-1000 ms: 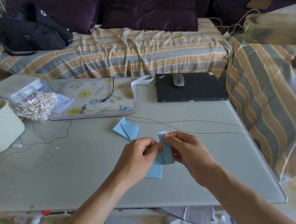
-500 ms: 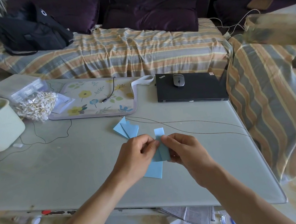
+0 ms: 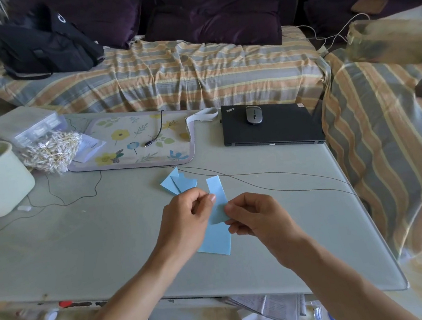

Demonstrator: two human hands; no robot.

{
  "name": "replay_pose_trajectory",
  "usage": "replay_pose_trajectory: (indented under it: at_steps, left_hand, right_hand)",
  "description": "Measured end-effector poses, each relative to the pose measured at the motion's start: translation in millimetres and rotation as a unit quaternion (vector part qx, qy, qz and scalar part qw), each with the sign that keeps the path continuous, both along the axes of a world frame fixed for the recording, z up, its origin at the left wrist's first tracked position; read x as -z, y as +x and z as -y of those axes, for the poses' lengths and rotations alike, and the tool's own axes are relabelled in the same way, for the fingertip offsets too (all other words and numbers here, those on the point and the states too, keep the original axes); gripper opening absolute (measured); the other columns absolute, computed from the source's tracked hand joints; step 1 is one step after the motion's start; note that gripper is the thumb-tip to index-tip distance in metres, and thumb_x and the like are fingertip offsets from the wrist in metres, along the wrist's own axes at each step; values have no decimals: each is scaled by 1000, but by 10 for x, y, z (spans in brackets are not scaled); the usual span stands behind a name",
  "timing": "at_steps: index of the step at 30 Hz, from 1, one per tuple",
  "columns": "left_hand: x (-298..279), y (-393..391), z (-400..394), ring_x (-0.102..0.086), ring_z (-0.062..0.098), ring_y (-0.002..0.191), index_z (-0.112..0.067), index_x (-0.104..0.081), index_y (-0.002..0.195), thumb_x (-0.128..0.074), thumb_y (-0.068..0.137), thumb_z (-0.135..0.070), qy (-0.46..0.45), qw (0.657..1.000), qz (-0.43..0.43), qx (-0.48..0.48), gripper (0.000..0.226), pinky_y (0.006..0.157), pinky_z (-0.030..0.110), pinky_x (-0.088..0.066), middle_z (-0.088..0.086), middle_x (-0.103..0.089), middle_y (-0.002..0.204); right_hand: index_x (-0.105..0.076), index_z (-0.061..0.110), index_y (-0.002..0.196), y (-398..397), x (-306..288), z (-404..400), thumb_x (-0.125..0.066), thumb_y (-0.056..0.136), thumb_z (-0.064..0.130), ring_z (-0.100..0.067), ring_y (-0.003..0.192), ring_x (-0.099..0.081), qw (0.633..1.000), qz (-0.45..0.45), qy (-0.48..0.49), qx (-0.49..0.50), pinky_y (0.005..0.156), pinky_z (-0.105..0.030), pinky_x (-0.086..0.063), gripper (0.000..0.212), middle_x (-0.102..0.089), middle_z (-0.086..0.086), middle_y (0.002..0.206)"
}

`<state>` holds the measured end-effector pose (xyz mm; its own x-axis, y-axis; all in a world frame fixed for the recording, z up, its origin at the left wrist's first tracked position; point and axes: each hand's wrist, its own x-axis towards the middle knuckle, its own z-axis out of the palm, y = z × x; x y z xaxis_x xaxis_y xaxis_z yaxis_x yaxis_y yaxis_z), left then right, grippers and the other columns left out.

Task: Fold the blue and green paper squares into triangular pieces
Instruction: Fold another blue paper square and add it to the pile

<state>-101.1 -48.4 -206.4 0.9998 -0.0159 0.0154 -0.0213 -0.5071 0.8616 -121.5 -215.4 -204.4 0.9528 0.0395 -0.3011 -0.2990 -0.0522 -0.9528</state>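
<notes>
Grey table [image 3: 87, 246], both hands' fingers [image 3: 211, 198] curled, pinching blue paper strip [image 3: 217, 204]

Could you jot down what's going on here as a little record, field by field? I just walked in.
activity: folding blue paper
paper in hand: narrow blue strip, pinched by both hands over the table
left hand: pinches the strip's left edge
right hand: pinches its right edge
beneath the hands: another blue sheet, flat
already folded: blue pieces, lying just beyond
green paper: none seen
also on the table: closed laptop with a mouse on top
</notes>
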Motion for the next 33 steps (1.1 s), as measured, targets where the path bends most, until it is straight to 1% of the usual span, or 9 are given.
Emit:
replay_pose_trajectory:
  at_steps: [7, 9, 12, 15, 19, 22, 26, 29, 33]
  left_hand:
    - [1, -16, 9, -45, 7, 54, -19, -62, 72, -64, 96, -36, 6, 1000, -23, -17, 29, 52, 18, -38, -15, -49, 52]
    - [-5, -12, 0, -46, 5, 57, -19, -64, 74, -68, 93, -36, -27, 999, -36, -23, 25, 55, 20, -40, -14, -54, 58]
    - [-9, -2, -21, -43, 9, 59, -17, -61, 73, -71, 92, -35, -75, 995, -65, -22, 28, 61, 26, -36, -14, -51, 59]
    - [-5, 9, -36, -53, 11, 64, -14, -64, 76, -73, 91, -34, -120, 988, -99, -13, 27, 72, 33, -45, -7, -58, 65]
    - [-18, -26, 0, -65, 10, 69, -13, -71, 81, -73, 92, -32, -127, 981, -143, 13, 22, 78, 33, -51, -2, -69, 73]
    - [-21, -38, 16, -70, 12, 72, -18, -69, 84, -80, 85, -28, -114, 987, -106, -42, 15, 75, 32, -53, -5, -71, 77]
    - [-44, -36, -9, -59, 4, 62, -22, -66, 73, -87, 77, -28, 0, 997, 16, -76, 22, 61, 18, -45, -11, -66, 68]
    - [-50, -59, 16, -64, 3, 67, -27, -73, 73, -86, 79, -28, 4, 998, 24, -54, 14, 63, 19, -49, -18, -71, 72]
    - [-32, -72, 13, -68, -4, 76, -30, -76, 83, -85, 81, -30, -18, 998, 0, -52, 9, 65, 9, -46, -20, -74, 77]
  right_hand:
    - [-69, 7, 85, 5, -28, 5, -67, 94, 9, -18, 65, -64, 1000, -4, -4, -1, 72, -31, -53, 9, -70, -8, 73]
    - [-67, 9, 82, 9, -31, 16, -67, 94, 9, -17, 63, -63, 999, -6, -30, -8, 69, -30, -52, 12, -69, -7, 72]
    - [-66, 11, 78, 10, -28, 22, -66, 93, 9, -14, 61, -63, 998, -10, -62, -18, 66, -27, -51, 15, -68, -5, 71]
    - [-68, 10, 80, -2, -6, 10, -65, 94, 11, -12, 62, -62, 998, -4, -61, -13, 68, -27, -52, 15, -69, -2, 70]
    - [-69, 14, 83, -3, 6, -23, -67, 97, 19, -10, 68, -60, 999, 26, -27, 14, 69, -28, -51, 15, -68, 3, 73]
    - [-69, 18, 79, 15, 25, -21, -67, 95, 20, -7, 63, -52, 994, 53, -88, 25, 62, -20, -41, 16, -62, 11, 67]
    - [-66, 21, 77, 17, 68, -25, -67, 93, 23, -6, 60, -47, 982, 90, -165, 20, 58, -19, -36, 16, -59, 14, 63]
    - [-65, 22, 76, 15, 77, -30, -67, 92, 21, -7, 60, -46, 974, 121, -192, 18, 57, -19, -37, 16, -58, 14, 61]
    - [-65, 22, 76, 7, 91, -28, -66, 92, 18, -4, 61, -49, 969, 141, -202, 25, 57, -16, -38, 16, -60, 14, 65]
